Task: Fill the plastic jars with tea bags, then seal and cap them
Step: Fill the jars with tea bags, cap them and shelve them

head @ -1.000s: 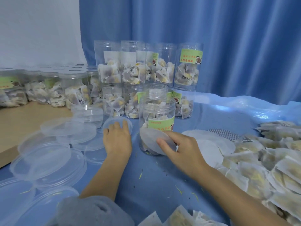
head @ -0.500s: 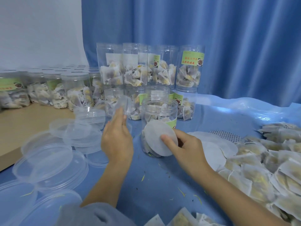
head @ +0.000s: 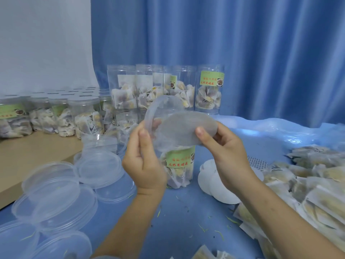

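Loose lids (head: 56, 191): a spread of clear plastic caps lies nearest, at the left on the blue sheet (head: 177, 221).
Tea bags (head: 308, 184): a loose heap at the right, with a stack of white seal discs (head: 211, 176) just beside it.
Left hand (head: 143, 161): raised, thumb and curled fingers pinching the rim of one clear lid (head: 160, 111), held on edge.
Right hand (head: 224, 152): raised, thumb on top and fingers under, pinching a white seal disc (head: 188, 128) whose edge meets the lid's open face.
Jar in work (head: 179, 165): upright on the sheet behind and below both hands, filled with bags, green label facing out, mouth hidden by the disc.
Finished stock (head: 164, 90): filled jars stacked two high at the back before the blue curtain (head: 242, 53); capped jars (head: 56, 113) stand in rows at the left on the wooden surface.
Step in hand: sealing, judged as seating the disc inside the lid.
Next move: calls for pressing the disc flat into the lid, then turning the lid onto the jar.
Change: half a second ago both hands were low at the jar's side; lid and disc have since been lifted and brought together.
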The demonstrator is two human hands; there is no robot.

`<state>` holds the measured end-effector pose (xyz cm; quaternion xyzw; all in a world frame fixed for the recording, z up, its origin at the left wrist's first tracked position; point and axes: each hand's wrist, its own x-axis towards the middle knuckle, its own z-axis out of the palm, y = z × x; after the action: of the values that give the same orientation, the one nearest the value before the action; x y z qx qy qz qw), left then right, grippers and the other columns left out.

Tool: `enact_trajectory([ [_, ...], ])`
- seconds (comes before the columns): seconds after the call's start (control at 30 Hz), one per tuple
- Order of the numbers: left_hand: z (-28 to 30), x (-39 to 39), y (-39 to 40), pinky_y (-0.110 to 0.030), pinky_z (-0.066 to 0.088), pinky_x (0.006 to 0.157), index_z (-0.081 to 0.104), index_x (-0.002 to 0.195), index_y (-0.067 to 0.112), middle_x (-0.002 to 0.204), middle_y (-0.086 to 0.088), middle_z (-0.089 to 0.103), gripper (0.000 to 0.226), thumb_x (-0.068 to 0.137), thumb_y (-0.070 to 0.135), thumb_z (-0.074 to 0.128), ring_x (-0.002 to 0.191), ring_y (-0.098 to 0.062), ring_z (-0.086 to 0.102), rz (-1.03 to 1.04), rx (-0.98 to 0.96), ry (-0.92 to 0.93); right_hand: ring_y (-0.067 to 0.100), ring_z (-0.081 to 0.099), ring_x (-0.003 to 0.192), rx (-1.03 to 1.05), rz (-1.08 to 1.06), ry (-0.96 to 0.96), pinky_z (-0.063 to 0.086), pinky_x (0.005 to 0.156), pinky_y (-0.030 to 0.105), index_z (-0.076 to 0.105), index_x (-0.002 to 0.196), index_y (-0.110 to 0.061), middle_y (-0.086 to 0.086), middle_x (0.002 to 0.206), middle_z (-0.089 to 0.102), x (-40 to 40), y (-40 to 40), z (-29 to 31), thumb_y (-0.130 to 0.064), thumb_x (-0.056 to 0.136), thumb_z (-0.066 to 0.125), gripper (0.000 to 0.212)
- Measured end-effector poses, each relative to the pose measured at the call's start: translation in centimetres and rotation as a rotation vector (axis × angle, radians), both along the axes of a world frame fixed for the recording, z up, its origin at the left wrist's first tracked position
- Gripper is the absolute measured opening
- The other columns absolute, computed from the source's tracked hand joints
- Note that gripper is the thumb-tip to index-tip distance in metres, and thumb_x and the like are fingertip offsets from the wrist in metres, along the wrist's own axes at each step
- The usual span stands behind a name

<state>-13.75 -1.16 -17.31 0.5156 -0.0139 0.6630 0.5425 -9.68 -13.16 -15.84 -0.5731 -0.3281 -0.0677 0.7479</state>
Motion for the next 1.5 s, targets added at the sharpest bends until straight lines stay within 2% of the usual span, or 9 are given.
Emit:
enact_trajectory([
  [0.3, 1.7, 0.0, -1.2, -0.012, 0.044, 0.049, 0.06, 0.063, 0.013, 0.051, 0.012, 0.058, 0.039, 0.095, 0.001, 0.041, 0.051, 0.0, 0.055, -0.614, -0.299, 0.09, -0.006, 0.05, 0.111, -0.223, -0.321, -0.29, 0.047, 0.095, 0.031, 0.062, 0.093, -0.046, -0.021, 0.12, 0.053, -0.3, -0.9, 1.8, -0.03, 0.077, 0.074, 0.026],
  [0.53, 1.4, 0.3, -0.8, -0.03, 0.057, 0.075, 0.068, 0.094, 0.016, 0.091, -0.001, 0.073, 0.024, 0.081, 0.034, 0.059, 0.087, -0.016, 0.068, -0.725, -0.195, 0.299, 0.006, 0.064, 0.1, -0.073, -0.26, -0.273, 0.052, 0.084, 0.024, 0.039, 0.126, -0.05, -0.008, 0.106, 0.069, -0.7, -0.9, 1.4, -0.006, 0.073, 0.077, 0.078],
  [0.7, 1.6, 0.6, 0.1, -0.03, 0.057, 0.079, 0.06, 0.118, 0.009, 0.11, -0.01, 0.07, 0.042, 0.077, 0.017, 0.062, 0.099, -0.019, 0.068, -0.939, -0.179, 0.299, 0.009, 0.068, 0.093, 0.058, 0.05, 0.153, 0.053, 0.071, 0.016, 0.065, 0.108, -0.016, -0.002, 0.1, 0.073, -1.6, 0.4, 0.8, -0.007, 0.082, 0.066, 0.027],
  [0.8, 0.8, 1.1, 1.0, -0.018, 0.053, 0.073, 0.063, 0.107, 0.027, 0.103, 0.003, 0.068, 0.03, 0.08, 0.016, 0.069, 0.084, -0.001, 0.065, -0.559, -0.046, 0.391, -0.005, 0.065, 0.078, 0.029, -0.079, 0.048, 0.048, 0.066, 0.009, 0.067, 0.094, -0.025, -0.018, 0.082, 0.072, -1.3, 0.4, 1.2, -0.014, 0.089, 0.059, 0.014],
  [0.9, -1.1, 1.8, 2.1, -0.015, 0.042, 0.082, 0.048, 0.118, 0.034, 0.121, 0.008, 0.051, 0.049, 0.078, 0.019, 0.072, 0.099, 0.004, 0.053, -0.236, 0.071, 0.531, -0.016, 0.056, 0.07, -0.267, -0.472, -0.322, 0.04, 0.066, 0.0, 0.06, 0.118, -0.037, -0.032, 0.077, 0.063, 0.7, -0.1, 2.8, -0.016, 0.094, 0.054, 0.033],
  [1.03, -4.5, 2.8, 2.7, -0.028, 0.036, 0.101, 0.014, 0.145, 0.031, 0.146, 0.006, 0.029, 0.117, 0.054, 0.034, 0.088, 0.126, -0.009, 0.041, -0.404, 0.112, 0.83, 0.01, 0.055, 0.117, -0.792, -0.542, -0.516, 0.034, 0.09, 0.01, 0.048, 0.134, -0.035, -0.001, 0.134, 0.056, 3.8, 1.5, 4.4, -0.005, 0.092, 0.049, 0.052],
  [1.1, -5.5, 3.3, 2.9, -0.036, 0.044, 0.1, 0.002, 0.146, 0.034, 0.141, 0.003, 0.039, 0.131, 0.052, 0.025, 0.091, 0.116, -0.011, 0.054, -0.518, 0.106, 0.866, 0.017, 0.041, 0.133, -1.023, -0.467, -0.528, 0.029, 0.104, 0.023, 0.046, 0.135, -0.037, -0.001, 0.146, 0.044, 5.0, 2.7, 4.3, -0.029, 0.094, 0.053, 0.043],
  [1.23, -6.8, 4.2, 3.8, -0.016, 0.051, 0.08, 0.015, 0.144, 0.035, 0.121, 0.013, 0.058, 0.116, 0.056, 0.02, 0.089, 0.094, 0.006, 0.061, -0.517, 0.162, 0.867, 0.014, 0.031, 0.139, -1.145, -0.286, -0.422, 0.028, 0.112, 0.034, 0.036, 0.139, -0.044, -0.009, 0.15, 0.034, 5.4, 3.8, 3.9, -0.072, 0.071, 0.054, 0.076],
  [1.5, -7.1, 4.2, 4.0, -0.013, 0.049, 0.07, 0.029, 0.122, 0.053, 0.09, 0.051, 0.051, 0.095, 0.056, 0.02, 0.089, 0.083, 0.019, 0.057, -0.511, 0.15, 0.848, 0.016, 0.02, 0.143, -1.179, -0.278, -0.637, 0.013, 0.112, 0.026, 0.035, 0.138, -0.047, -0.007, 0.153, 0.029, 5.1, 4.1, 2.4, -0.058, 0.087, 0.044, 0.053],
])
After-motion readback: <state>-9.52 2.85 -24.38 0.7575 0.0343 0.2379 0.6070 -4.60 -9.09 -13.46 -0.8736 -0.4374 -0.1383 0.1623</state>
